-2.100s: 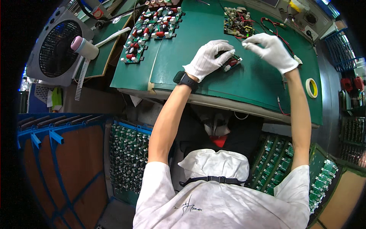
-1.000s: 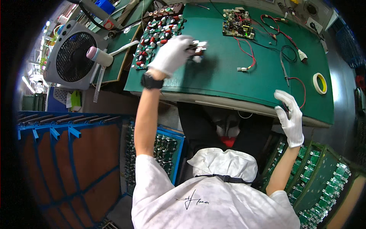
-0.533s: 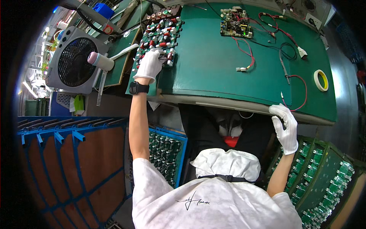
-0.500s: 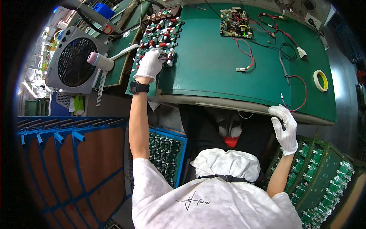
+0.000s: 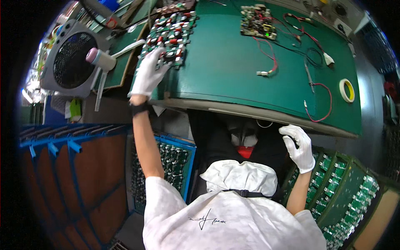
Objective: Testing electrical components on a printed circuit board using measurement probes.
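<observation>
My left hand, in a white glove, reaches out to the near end of a batch of small circuit boards with red and white parts at the left edge of the green table mat. Its fingers lie spread on the nearest boards and I see nothing gripped. My right hand, also gloved, hangs below the table's front edge with its fingers apart and empty. It is just above rows of green circuit boards stacked at my right side.
A larger circuit board with red and black wires lies at the back of the mat. A yellow tape roll sits at the right. A grey fan stands left of the table. A blue bin of boards is at my left.
My left hand carried a small board from mid-mat to the batch at the left, then drew back slightly. My right hand dropped from the table to below its front edge.
</observation>
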### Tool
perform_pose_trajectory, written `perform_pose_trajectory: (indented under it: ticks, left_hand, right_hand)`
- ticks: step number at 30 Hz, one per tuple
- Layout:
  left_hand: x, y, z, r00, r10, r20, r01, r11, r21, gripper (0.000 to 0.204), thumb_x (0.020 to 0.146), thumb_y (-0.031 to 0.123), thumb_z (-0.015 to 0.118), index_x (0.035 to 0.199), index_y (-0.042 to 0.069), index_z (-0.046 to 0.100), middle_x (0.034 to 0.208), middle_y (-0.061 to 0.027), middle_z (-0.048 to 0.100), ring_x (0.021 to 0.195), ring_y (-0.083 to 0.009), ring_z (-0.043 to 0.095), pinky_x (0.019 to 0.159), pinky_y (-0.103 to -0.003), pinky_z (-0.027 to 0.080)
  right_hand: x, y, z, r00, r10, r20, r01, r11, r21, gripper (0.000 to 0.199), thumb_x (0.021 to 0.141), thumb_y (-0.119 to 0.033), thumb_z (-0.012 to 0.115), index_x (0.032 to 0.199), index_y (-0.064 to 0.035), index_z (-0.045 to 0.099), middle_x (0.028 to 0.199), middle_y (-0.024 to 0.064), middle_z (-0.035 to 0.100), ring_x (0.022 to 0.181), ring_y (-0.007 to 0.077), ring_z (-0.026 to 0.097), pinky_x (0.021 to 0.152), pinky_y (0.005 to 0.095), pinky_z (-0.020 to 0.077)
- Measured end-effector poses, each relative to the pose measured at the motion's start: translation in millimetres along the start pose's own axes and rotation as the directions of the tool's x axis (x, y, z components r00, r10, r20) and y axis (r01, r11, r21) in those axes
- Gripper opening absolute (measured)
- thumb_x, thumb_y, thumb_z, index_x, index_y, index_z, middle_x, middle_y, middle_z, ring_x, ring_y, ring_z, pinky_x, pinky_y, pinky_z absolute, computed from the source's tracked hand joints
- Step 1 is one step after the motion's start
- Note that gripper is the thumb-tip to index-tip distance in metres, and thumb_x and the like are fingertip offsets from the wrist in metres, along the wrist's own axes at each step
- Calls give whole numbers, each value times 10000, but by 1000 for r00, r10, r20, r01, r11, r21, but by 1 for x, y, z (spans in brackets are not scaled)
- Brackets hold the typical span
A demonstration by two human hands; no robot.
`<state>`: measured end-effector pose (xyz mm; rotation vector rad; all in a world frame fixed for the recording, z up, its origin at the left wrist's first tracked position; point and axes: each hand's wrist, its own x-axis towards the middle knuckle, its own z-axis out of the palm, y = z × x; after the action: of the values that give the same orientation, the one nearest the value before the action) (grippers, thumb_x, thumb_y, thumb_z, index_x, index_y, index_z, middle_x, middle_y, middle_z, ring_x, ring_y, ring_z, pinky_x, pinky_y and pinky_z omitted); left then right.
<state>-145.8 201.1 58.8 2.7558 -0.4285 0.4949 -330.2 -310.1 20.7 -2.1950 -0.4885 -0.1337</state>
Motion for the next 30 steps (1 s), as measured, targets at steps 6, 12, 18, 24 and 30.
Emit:
perform_pose_trajectory:
  ticks: [6, 12, 18, 24, 30]
  left_hand:
    - [-12, 74, -11, 947, 11, -322, -49, 993, -110, 379, 991, 41, 723, 1366, 80, 683, 1302, -159, 721, 1194, -360, 695, 1029, -451, 550]
    - [47, 140, 66, 943, 300, -141, -329, 900, -284, 181, 971, 72, 746, 1152, 66, 738, 1084, -144, 739, 1027, -366, 700, 922, -442, 547]
    - [105, 148, 135, 916, 399, -42, -401, 904, -152, 133, 1016, 166, 718, 994, 35, 702, 962, -160, 677, 929, -381, 666, 815, -471, 538]
    - [111, 119, 170, 862, 501, -77, -506, 861, -57, 215, 1056, 235, 694, 1075, 23, 725, 1005, -167, 687, 947, -386, 675, 854, -499, 553]
    - [111, 120, 168, 900, 434, -27, -435, 900, -18, 261, 1066, 276, 688, 1074, 19, 734, 1014, -157, 689, 940, -366, 677, 838, -492, 548]
  right_hand:
    - [0, -2, 13, 999, -28, 38, 28, 1000, -2, 180, 924, -87, 748, 1092, -28, 782, 1104, 143, 798, 1055, 362, 753, 976, 454, 583]
    - [-16, -17, 11, 999, -13, 32, 12, 999, 39, 181, 952, -178, 747, 1079, -61, 800, 1083, 123, 795, 1026, 337, 749, 930, 448, 589]
    - [-95, -36, -42, 967, 226, -114, -235, 970, -65, 240, 1031, -280, 686, 1135, -87, 784, 1133, 101, 785, 1072, 322, 726, 948, 450, 577]
    - [-192, -71, -108, 750, 507, -425, -603, 788, -126, 292, 1057, -315, 652, 1161, -87, 804, 1137, 136, 800, 1045, 327, 763, 944, 422, 603]
    - [-282, -110, -182, 374, 559, -741, -918, 110, -381, 378, 1058, -422, 621, 1215, -112, 769, 1165, 145, 793, 1059, 325, 766, 886, 459, 623]
